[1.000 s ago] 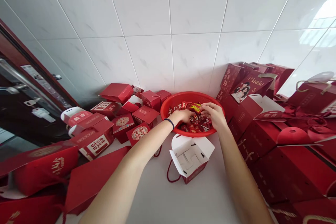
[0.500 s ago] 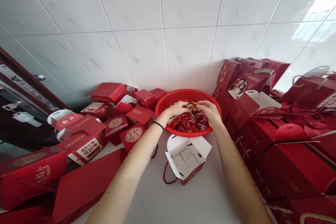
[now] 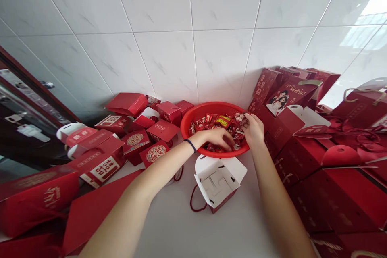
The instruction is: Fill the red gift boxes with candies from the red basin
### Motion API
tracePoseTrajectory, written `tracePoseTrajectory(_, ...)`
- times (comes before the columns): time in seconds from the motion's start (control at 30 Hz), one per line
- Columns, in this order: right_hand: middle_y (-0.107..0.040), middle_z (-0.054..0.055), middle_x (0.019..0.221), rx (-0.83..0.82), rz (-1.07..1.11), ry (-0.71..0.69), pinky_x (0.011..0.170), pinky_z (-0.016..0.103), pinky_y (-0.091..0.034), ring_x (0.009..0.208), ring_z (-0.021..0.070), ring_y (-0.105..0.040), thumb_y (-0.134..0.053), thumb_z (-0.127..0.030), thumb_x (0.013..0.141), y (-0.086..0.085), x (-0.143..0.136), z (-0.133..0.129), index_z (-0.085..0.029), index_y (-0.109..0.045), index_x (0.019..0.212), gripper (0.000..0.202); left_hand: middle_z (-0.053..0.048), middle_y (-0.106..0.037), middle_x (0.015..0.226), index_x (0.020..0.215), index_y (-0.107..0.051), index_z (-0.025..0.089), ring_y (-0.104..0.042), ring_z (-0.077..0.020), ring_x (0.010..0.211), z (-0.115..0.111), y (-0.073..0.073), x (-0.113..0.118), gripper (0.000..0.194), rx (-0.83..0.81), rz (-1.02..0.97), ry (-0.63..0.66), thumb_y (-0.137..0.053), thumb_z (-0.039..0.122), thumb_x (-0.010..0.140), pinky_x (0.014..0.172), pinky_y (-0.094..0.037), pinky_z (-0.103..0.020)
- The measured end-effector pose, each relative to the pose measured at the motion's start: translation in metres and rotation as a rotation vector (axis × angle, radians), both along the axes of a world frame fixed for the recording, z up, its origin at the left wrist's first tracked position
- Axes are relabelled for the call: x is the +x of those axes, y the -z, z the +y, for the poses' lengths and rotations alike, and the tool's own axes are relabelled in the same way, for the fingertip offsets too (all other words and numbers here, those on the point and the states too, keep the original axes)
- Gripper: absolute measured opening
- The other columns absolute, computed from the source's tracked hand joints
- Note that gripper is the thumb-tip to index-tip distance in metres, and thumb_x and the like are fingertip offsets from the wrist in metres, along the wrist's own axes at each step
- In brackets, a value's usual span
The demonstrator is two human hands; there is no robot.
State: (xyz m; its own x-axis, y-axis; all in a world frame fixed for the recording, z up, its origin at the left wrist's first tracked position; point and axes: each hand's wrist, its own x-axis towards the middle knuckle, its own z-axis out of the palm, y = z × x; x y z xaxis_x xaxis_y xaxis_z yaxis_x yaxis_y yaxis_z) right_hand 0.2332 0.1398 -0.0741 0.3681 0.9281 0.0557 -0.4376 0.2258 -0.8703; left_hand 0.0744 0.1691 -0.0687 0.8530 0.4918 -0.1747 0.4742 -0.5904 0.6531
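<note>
A red plastic basket (image 3: 188, 117) full of red-wrapped candies (image 3: 211, 119) stands against the wall. My left hand (image 3: 222, 138) reaches down among the candies at the basket's front, its fingers curved and apart, the tips partly hidden. At the basket's right rim my right hand (image 3: 254, 128) pinches a small wrapped candy (image 3: 241, 119). One packet with a yellow patch (image 3: 223, 121) lies on top of the heap. Just in front of the basket sits an open gift box (image 3: 219, 185), white inside, with nothing in it and a dark red cord handle on its left.
Closed red gift boxes (image 3: 154, 153) crowd the left side of the table (image 3: 193, 231). Taller red boxes and bags (image 3: 305, 165) are stacked on the right. White tiles (image 3: 222, 64) form the wall behind, and a dark cabinet with keys (image 3: 30, 131) stands at far left.
My hands have moved apart. The left has dropped lower into the candies; the right has shifted to the right rim with a candy. The yellow-patched packet now lies uncovered.
</note>
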Motion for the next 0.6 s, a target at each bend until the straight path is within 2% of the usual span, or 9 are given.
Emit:
tracePoseTrajectory(0.07,-0.072,-0.001,0.069,-0.012,0.041,0.016,0.062,0.024,-0.057,0.066,0.0139,-0.069,-0.075,-0.031,0.07,-0.001,0.001,0.0,-0.021,-0.053,0.072,0.024,-0.001,-0.077,0.105,0.103,-0.078,0.025,-0.069,-0.0206,0.092,-0.006,0.002,0.006,0.039,0.058,0.174,0.091,-0.07,0.009,0.069,0.078,-0.052,-0.025)
tracePoseTrajectory(0.1,-0.07,-0.002,0.065,-0.019,0.053,0.021,0.059,0.024,-0.056,0.062,0.0136,-0.068,-0.075,-0.03,0.07,-0.002,0.001,0.0,-0.021,-0.054,0.072,0.023,-0.002,-0.076,0.106,0.103,-0.078,0.026,-0.069,-0.0217,0.092,-0.008,0.004,0.008,0.044,0.083,0.205,0.088,-0.069,0.006,0.065,0.077,-0.052,-0.026)
tracePoseTrajectory(0.17,-0.066,-0.004,0.058,-0.029,0.069,0.025,0.054,0.024,-0.054,0.055,0.0126,-0.064,-0.076,-0.028,0.07,-0.002,0.001,-0.001,-0.021,-0.054,0.071,0.022,-0.004,-0.076,0.105,0.101,-0.078,0.025,-0.069,-0.024,0.091,-0.008,0.006,0.01,0.045,0.134,0.24,0.037,-0.07,0.005,0.062,0.077,-0.051,-0.027)
tracePoseTrajectory(0.3,-0.063,-0.004,0.056,-0.031,0.093,0.024,0.052,0.023,-0.053,0.051,0.0113,-0.061,-0.073,-0.025,0.072,-0.003,0.0,-0.003,-0.02,-0.056,0.071,0.018,-0.007,-0.077,0.092,0.091,-0.078,0.02,-0.069,-0.0249,0.084,0.005,0.004,0.002,0.031,0.207,0.307,-0.125,-0.069,0.007,0.065,0.073,-0.051,-0.028)
tracePoseTrajectory(0.47,-0.063,-0.003,0.058,-0.032,0.116,0.014,0.051,0.022,-0.053,0.053,0.0113,-0.062,-0.074,-0.023,0.072,-0.005,0.0,-0.001,-0.02,-0.059,0.074,0.016,-0.007,-0.077,0.105,0.103,-0.075,0.018,-0.07,-0.0235,0.095,0.021,-0.003,-0.014,0.035,0.259,0.262,-0.344,-0.061,0.008,0.072,0.079,-0.052,-0.025)
tracePoseTrajectory(0.6,-0.064,-0.003,0.058,-0.05,0.142,0.024,0.051,0.022,-0.053,0.054,0.0117,-0.063,-0.069,-0.023,0.073,-0.006,-0.002,0.0,-0.019,-0.059,0.074,0.011,-0.004,-0.076,0.113,0.107,-0.075,0.02,-0.069,-0.0211,0.106,0.022,-0.004,-0.016,0.041,0.242,0.249,-0.384,-0.055,0.005,0.074,0.087,-0.051,-0.022)
